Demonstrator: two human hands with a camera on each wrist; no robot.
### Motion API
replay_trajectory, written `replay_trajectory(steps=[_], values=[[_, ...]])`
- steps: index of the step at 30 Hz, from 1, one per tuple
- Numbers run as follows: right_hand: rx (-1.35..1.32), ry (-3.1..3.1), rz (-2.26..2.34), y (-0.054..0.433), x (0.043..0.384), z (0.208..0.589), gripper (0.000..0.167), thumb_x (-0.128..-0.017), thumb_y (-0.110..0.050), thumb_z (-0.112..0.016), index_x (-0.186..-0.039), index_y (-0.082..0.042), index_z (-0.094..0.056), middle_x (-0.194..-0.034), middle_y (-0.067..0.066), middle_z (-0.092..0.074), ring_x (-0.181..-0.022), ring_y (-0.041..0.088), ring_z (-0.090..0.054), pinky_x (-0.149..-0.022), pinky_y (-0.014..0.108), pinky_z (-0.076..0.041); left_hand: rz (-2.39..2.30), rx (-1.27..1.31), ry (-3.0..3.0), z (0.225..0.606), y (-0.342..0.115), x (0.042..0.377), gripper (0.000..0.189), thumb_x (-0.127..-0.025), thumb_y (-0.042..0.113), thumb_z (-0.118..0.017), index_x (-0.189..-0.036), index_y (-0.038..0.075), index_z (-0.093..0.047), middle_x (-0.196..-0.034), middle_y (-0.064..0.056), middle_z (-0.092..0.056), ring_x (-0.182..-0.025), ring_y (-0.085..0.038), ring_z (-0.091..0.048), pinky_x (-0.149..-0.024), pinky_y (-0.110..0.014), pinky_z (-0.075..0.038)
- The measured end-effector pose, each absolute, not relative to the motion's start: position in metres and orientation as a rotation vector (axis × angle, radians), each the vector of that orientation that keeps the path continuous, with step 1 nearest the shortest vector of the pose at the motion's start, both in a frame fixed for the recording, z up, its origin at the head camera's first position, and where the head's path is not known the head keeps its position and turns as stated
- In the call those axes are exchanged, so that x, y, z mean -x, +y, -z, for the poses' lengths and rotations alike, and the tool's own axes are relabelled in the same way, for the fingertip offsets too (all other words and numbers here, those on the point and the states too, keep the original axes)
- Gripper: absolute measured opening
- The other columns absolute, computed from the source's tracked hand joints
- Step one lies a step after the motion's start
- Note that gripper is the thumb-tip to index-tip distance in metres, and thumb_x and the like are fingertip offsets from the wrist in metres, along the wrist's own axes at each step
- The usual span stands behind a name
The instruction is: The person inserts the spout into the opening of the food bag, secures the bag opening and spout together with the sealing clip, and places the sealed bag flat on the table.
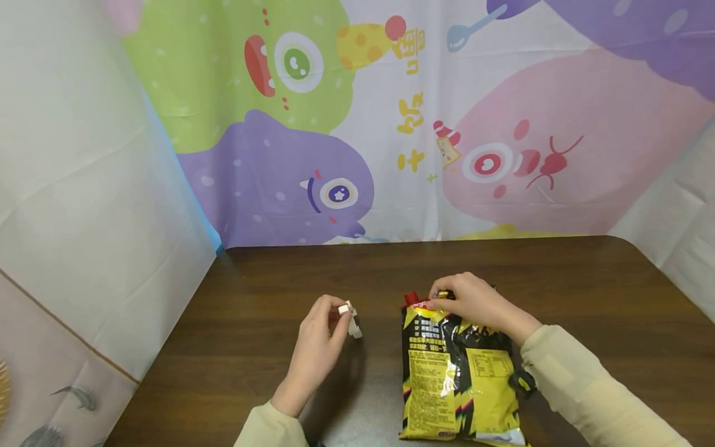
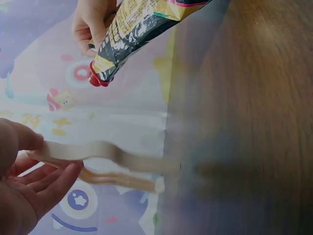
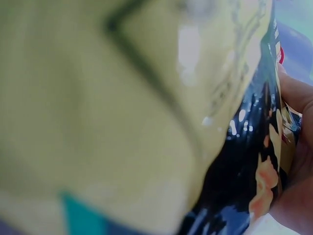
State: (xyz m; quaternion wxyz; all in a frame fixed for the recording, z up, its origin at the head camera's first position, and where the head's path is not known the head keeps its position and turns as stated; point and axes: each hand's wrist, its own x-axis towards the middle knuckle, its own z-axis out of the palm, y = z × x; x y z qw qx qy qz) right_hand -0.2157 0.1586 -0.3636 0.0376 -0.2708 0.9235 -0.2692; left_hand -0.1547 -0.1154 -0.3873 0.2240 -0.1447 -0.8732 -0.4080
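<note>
My left hand (image 1: 317, 341) pinches one end of a narrow white bag clip (image 1: 354, 326) between thumb and fingers. In the left wrist view the clip (image 2: 132, 161) shows two long thin arms spread apart, one whitish and one more beige. To its right, my right hand (image 1: 475, 302) grips the top edge of a black and yellow snack bag (image 1: 432, 385), with the thumb across the front. The bag's top left corner (image 1: 411, 299) is red and crumpled. Up close, the right wrist view is mostly filled by the shiny bag (image 3: 122, 122), with the right hand (image 3: 296, 161) at its edge.
Beneath both hands is a dark brown wooden table (image 1: 251, 372). Behind it hangs a cloth (image 1: 402, 205) printed with cartoon monsters, and pale cloth walls (image 1: 72, 155) close in the sides. A small black object (image 1: 523, 383) shows beside the bag below the right sleeve.
</note>
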Motion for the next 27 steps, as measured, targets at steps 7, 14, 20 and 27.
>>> replay_trajectory(steps=[7, 14, 20, 27], values=[[0.833, 2.831, 0.823, 0.159, 0.216, 0.363, 0.019, -0.085, -0.038, -0.060, -0.089, -0.021, -0.066, -0.082, -0.008, -0.065, -0.058, 0.000, -0.055, -0.058, 0.025, -0.044, 1.253, 0.282, -2.343, 0.386, -0.113, 0.158, 0.008, -0.088, 0.007, -0.057, -0.094, 0.007, -0.052, -0.088, -0.003, -0.060, -0.075, -0.011, -0.058, -0.066, -0.024, -0.047], [0.826, 2.828, 0.824, 0.158, 0.216, 0.363, 0.020, -0.085, -0.039, -0.059, -0.089, -0.021, -0.066, -0.082, -0.007, -0.065, -0.056, 0.001, -0.054, -0.057, 0.025, -0.044, 1.308, 0.246, -2.273, 0.386, -0.113, 0.163, 0.007, -0.089, 0.006, -0.054, -0.095, 0.006, -0.050, -0.089, -0.005, -0.060, -0.073, -0.012, -0.057, -0.065, -0.024, -0.047], [0.836, 2.831, 0.827, 0.156, 0.215, 0.362, 0.017, -0.085, -0.038, -0.060, -0.088, -0.023, -0.066, -0.081, -0.009, -0.064, -0.054, 0.003, -0.052, -0.057, 0.025, -0.043, 1.535, 0.147, -2.203, 0.385, -0.114, 0.166, 0.007, -0.090, 0.008, -0.054, -0.095, 0.004, -0.051, -0.084, -0.009, -0.062, -0.068, -0.009, -0.058, -0.063, -0.025, -0.049], [0.854, 2.854, 0.824, 0.155, 0.214, 0.361, 0.015, -0.085, -0.037, -0.060, -0.086, -0.023, -0.066, -0.078, -0.011, -0.063, -0.051, 0.004, -0.048, -0.055, 0.024, -0.041, 1.883, 0.051, -2.055, 0.383, -0.112, 0.170, 0.012, -0.092, 0.004, -0.049, -0.098, -0.006, -0.048, -0.086, -0.014, -0.059, -0.069, -0.011, -0.061, -0.068, -0.030, -0.053]])
